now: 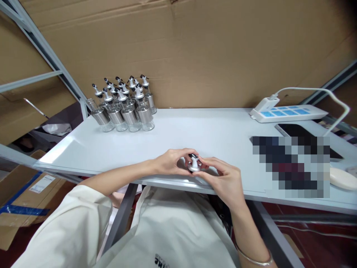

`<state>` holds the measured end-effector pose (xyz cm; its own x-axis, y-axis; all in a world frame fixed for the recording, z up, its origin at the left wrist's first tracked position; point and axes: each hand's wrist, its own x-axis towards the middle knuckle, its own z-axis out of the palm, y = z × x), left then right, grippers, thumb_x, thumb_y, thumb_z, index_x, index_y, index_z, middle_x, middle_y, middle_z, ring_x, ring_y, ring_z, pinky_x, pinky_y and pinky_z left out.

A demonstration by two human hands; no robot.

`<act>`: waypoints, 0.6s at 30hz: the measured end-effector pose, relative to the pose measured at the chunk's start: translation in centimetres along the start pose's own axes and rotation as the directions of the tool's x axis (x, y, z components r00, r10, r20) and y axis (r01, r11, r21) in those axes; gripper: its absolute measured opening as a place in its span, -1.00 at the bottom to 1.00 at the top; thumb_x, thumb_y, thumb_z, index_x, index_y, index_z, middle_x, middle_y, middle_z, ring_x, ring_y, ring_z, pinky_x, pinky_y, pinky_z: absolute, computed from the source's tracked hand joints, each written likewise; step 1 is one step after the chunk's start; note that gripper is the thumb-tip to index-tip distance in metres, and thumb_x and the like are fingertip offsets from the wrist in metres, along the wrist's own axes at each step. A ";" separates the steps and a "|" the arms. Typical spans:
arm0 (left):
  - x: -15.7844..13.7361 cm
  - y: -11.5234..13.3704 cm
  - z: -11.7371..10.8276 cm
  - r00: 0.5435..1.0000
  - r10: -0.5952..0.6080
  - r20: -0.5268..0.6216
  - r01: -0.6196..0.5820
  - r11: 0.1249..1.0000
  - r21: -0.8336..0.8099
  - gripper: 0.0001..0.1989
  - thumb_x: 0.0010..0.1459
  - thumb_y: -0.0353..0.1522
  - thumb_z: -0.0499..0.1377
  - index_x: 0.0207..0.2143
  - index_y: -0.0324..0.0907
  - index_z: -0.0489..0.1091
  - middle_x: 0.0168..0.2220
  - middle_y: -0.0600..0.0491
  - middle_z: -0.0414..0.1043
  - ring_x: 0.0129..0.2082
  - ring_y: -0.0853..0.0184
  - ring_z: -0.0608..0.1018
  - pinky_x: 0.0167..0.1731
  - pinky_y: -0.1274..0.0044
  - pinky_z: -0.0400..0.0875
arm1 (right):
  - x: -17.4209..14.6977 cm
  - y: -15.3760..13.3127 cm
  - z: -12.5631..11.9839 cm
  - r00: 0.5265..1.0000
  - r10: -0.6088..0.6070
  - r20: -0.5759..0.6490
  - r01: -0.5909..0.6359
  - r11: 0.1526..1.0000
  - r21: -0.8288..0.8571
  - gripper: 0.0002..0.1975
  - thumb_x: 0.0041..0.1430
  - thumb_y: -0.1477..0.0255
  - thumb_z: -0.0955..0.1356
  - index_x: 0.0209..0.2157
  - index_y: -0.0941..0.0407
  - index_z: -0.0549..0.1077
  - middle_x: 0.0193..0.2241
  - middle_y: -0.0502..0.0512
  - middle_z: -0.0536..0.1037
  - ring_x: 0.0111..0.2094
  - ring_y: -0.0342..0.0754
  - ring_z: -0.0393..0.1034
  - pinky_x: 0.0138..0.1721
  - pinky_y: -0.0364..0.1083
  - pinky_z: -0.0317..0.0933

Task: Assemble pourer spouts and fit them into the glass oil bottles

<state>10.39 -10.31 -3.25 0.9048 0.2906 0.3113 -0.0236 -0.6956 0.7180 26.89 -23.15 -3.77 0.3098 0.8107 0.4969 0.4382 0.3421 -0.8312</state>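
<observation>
Between my two hands, close to the front edge of the table, is a silver pourer spout (194, 163) with a black flip cap on top. My left hand (174, 162) grips it from the left with curled fingers, near the cap and the base. From the other side, the thumb and fingers of my right hand (223, 175) pinch it. The underside of the spout is hidden. At the back left stand several glass oil bottles (129, 117) with steel sleeves, most topped with similar spouts. The front left bottle (102, 117) shows a bare neck.
A white table (178, 128) backs onto a cardboard wall (195, 56). On the right lie a power strip (290, 112) with a plugged-in charger (267, 103), a dark phone (295, 130) and a pale round object (343, 178). A cardboard box (28, 199) sits below left.
</observation>
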 end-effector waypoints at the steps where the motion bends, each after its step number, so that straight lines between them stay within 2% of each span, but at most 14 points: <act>1: 0.0 0.0 0.0 1.000 0.005 -0.002 -0.005 1.000 -0.008 -0.42 0.03 -0.23 0.34 0.08 -0.17 0.28 -0.23 -0.01 0.54 -0.29 0.35 0.60 -0.18 0.48 0.50 | 0.0 0.0 0.0 1.000 0.000 0.002 0.000 1.000 -0.001 -0.79 -0.09 0.29 0.53 -0.35 0.05 0.64 -0.45 0.06 0.62 -0.48 -0.07 0.44 -0.38 -0.02 0.43; 9: 0.1 0.2 0.1 0.998 0.055 -0.040 -0.058 0.996 -0.064 -0.50 0.07 -0.18 0.30 0.01 -0.23 0.35 -0.27 -0.02 0.54 -0.36 0.39 0.59 -0.26 0.53 0.52 | 0.0 -0.1 0.0 1.000 0.009 0.024 -0.010 0.999 0.034 -0.79 -0.10 0.34 0.54 -0.34 0.06 0.63 -0.44 0.06 0.63 -0.46 -0.07 0.46 -0.36 -0.04 0.43; 12: 0.1 0.2 0.2 0.998 0.041 -0.042 -0.044 0.996 -0.072 -0.53 0.09 -0.20 0.29 0.00 -0.22 0.36 -0.28 -0.02 0.55 -0.38 0.40 0.58 -0.28 0.53 0.51 | 0.0 -0.1 -0.1 0.999 0.022 0.032 -0.023 0.999 0.044 -0.79 -0.10 0.33 0.54 -0.34 0.05 0.63 -0.43 0.06 0.63 -0.46 -0.07 0.45 -0.35 -0.03 0.43; 18: 0.7 0.3 -0.6 0.999 -0.030 -0.035 0.026 0.995 -0.092 -0.43 -0.02 -0.21 0.37 0.03 -0.20 0.36 -0.32 0.02 0.57 -0.30 0.34 0.61 -0.11 0.47 0.46 | 0.2 0.5 -0.1 0.992 0.123 0.034 -0.126 0.986 0.109 -0.72 -0.11 0.28 0.54 -0.30 0.07 0.62 -0.45 0.05 0.57 -0.44 -0.07 0.41 -0.34 -0.02 0.39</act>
<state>10.73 -9.97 -2.47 0.8895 0.3342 0.3117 -0.0390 -0.6241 0.7804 27.28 -22.87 -4.01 0.3328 0.8621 0.3822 0.3007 0.2871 -0.9095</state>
